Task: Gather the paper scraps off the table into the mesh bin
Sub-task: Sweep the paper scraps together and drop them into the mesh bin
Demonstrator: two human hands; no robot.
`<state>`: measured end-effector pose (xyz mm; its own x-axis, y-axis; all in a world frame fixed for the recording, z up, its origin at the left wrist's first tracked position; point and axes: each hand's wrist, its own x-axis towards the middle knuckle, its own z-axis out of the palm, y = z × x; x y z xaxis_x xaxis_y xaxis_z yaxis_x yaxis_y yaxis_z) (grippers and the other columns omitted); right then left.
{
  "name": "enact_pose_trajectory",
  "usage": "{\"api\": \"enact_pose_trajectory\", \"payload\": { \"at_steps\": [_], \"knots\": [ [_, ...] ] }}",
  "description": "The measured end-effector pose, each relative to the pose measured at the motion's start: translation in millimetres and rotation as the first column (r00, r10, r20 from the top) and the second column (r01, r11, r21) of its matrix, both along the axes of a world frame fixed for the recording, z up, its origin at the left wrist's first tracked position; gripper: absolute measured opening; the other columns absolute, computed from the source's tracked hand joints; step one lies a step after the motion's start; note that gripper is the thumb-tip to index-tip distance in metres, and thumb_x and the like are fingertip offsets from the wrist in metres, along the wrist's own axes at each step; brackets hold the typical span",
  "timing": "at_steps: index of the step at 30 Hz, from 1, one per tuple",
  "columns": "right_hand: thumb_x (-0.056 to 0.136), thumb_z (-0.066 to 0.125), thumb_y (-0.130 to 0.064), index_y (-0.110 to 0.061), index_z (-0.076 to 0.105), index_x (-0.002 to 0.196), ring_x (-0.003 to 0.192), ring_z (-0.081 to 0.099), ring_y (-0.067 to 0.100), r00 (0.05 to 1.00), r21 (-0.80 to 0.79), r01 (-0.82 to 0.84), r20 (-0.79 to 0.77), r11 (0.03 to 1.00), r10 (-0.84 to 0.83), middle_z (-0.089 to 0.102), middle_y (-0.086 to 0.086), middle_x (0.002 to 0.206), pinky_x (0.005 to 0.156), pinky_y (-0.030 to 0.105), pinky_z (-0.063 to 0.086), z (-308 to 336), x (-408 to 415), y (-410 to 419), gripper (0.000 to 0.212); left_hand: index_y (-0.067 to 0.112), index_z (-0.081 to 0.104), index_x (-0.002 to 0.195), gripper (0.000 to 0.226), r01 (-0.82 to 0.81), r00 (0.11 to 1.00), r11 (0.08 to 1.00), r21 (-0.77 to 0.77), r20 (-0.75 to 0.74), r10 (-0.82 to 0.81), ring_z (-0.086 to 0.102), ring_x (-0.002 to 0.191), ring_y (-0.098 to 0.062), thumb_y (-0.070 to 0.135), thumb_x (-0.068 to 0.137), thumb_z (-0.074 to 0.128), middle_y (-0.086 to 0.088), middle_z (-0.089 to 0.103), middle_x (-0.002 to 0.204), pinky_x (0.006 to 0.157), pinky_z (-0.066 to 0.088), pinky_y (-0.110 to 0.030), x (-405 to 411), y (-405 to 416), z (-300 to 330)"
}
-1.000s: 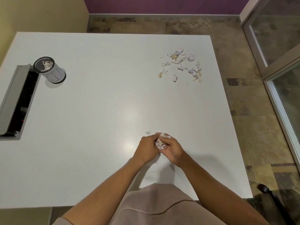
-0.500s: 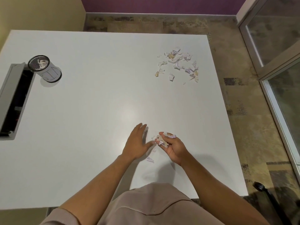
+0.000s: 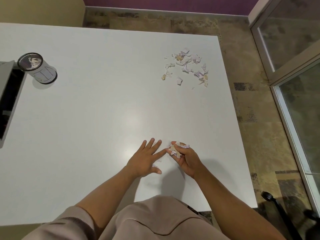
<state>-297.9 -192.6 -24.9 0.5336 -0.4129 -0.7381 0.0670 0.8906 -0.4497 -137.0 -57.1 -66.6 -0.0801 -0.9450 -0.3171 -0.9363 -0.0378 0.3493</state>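
My right hand [image 3: 186,157] is closed around a small bundle of paper scraps [image 3: 174,149] just above the white table [image 3: 97,108]. My left hand [image 3: 146,157] lies flat beside it with fingers spread, resting over a couple of loose scraps [image 3: 160,159] near its fingertips and thumb. A larger pile of torn paper scraps [image 3: 187,66] lies at the far right of the table. The mesh bin [image 3: 37,67], a small cylinder with some scraps inside, stands at the far left.
A grey cable tray opening [image 3: 7,101] is set into the table's left edge next to the bin. Stone floor and a glass door frame [image 3: 284,87] lie to the right. A black chair base [image 3: 270,200] shows at lower right.
My left hand has come away from the bundle and flattened on the table with fingers spread. My right hand keeps hold of the scraps.
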Motion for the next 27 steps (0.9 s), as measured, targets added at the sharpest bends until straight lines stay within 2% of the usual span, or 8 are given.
{"api": "enact_pose_trajectory", "payload": {
  "at_steps": [5, 10, 13, 16, 19, 22, 24, 27],
  "knots": [
    [0.095, 0.052, -0.001, 0.004, 0.064, 0.109, 0.093, 0.071, 0.029, 1.0, -0.005, -0.001, 0.014, 1.0, 0.001, 0.071, 0.02, 0.1, 0.078, 0.031, 0.059, 2.6, -0.4, -0.7, 0.019, 0.034, 0.021, 0.151, 0.077, 0.015, 0.994, 0.999, -0.043, -0.107, -0.019, 0.007, 0.149, -0.037, 0.069, 0.084, 0.012, -0.004, 0.01, 0.161, 0.12, 0.007, -0.047, -3.9, -2.9, -0.6],
    [0.094, 0.054, -0.002, 0.003, 0.066, 0.106, 0.092, 0.071, 0.028, 1.0, -0.017, 0.021, 0.013, 1.0, -0.02, 0.073, 0.018, 0.097, 0.084, 0.032, 0.059, 2.9, -6.1, -2.2, 0.017, 0.029, 0.029, 0.15, 0.062, 0.038, 0.989, 0.997, -0.069, -0.137, -0.047, 0.013, 0.148, -0.035, 0.056, 0.096, 0.01, -0.003, 0.018, 0.159, 0.121, 0.013, -0.047, -3.6, -13.2, -2.9],
    [0.093, 0.056, -0.003, 0.002, 0.066, 0.107, 0.091, 0.07, 0.026, 0.999, -0.034, 0.044, -0.002, 0.998, -0.044, 0.071, 0.018, 0.099, 0.087, 0.033, 0.056, 0.7, -11.1, -3.9, 0.018, 0.026, 0.026, 0.151, 0.053, 0.054, 0.988, 0.991, -0.122, -0.135, -0.071, 0.011, 0.148, -0.035, 0.044, 0.101, 0.024, -0.003, 0.015, 0.16, 0.121, 0.01, -0.046, -3.3, -19.0, -9.7],
    [0.089, 0.062, -0.006, 0.0, 0.069, 0.104, 0.088, 0.07, 0.024, 0.998, -0.036, 0.059, -0.006, 0.998, -0.059, 0.07, 0.018, 0.099, 0.08, 0.028, 0.059, -0.7, -15.6, -6.0, 0.018, 0.021, 0.024, 0.152, 0.053, 0.071, 0.985, 0.983, -0.169, -0.144, -0.096, 0.008, 0.148, -0.036, 0.033, 0.102, 0.039, -0.005, 0.01, 0.16, 0.12, 0.008, -0.046, -3.4, -30.6, -13.8],
    [0.085, 0.065, -0.009, -0.004, 0.075, 0.096, 0.085, 0.07, 0.023, 0.998, -0.036, 0.065, -0.001, 0.997, -0.065, 0.071, 0.017, 0.097, 0.078, 0.027, 0.059, -2.3, -18.9, -8.5, 0.016, 0.021, 0.021, 0.153, 0.053, 0.14, 0.982, 0.979, -0.146, -0.105, -0.156, 0.002, 0.149, -0.033, 0.033, 0.104, 0.036, -0.003, 0.006, 0.161, 0.121, 0.002, -0.042, -2.5, -45.8, -15.6],
    [0.089, 0.061, -0.006, -0.001, 0.07, 0.102, 0.087, 0.069, 0.025, 0.996, -0.031, 0.084, -0.028, 0.996, -0.085, 0.07, 0.018, 0.098, 0.084, 0.03, 0.057, -6.3, -20.4, -11.0, 0.016, 0.021, 0.023, 0.153, 0.048, 0.184, 0.981, 0.976, -0.119, -0.047, -0.191, 0.002, 0.15, -0.028, 0.031, 0.106, 0.029, -0.001, 0.01, 0.162, 0.123, 0.0, -0.037, -2.0, -52.0, -16.6],
    [0.09, 0.06, -0.005, 0.001, 0.068, 0.104, 0.09, 0.068, 0.027, 0.996, -0.025, 0.084, -0.035, 0.996, -0.085, 0.07, 0.019, 0.098, 0.09, 0.034, 0.053, -7.4, -18.1, -11.9, 0.017, 0.02, 0.028, 0.151, 0.045, 0.157, 0.984, 0.977, -0.141, -0.064, -0.168, 0.011, 0.15, -0.026, 0.024, 0.107, 0.029, 0.0, 0.02, 0.16, 0.123, 0.004, -0.034, 1.2, -47.9, -15.2],
    [0.091, 0.057, -0.003, 0.002, 0.068, 0.101, 0.087, 0.07, 0.026, 0.996, -0.02, 0.082, -0.026, 0.996, -0.082, 0.072, 0.018, 0.094, 0.087, 0.035, 0.056, -6.2, -11.9, -12.1, 0.015, 0.016, 0.041, 0.146, 0.042, 0.155, 0.983, 0.97, -0.19, -0.063, -0.17, 0.028, 0.145, -0.025, 0.015, 0.104, 0.036, -0.001, 0.036, 0.154, 0.119, 0.024, -0.036, 7.6, -34.6, -9.8]
  ]
}}
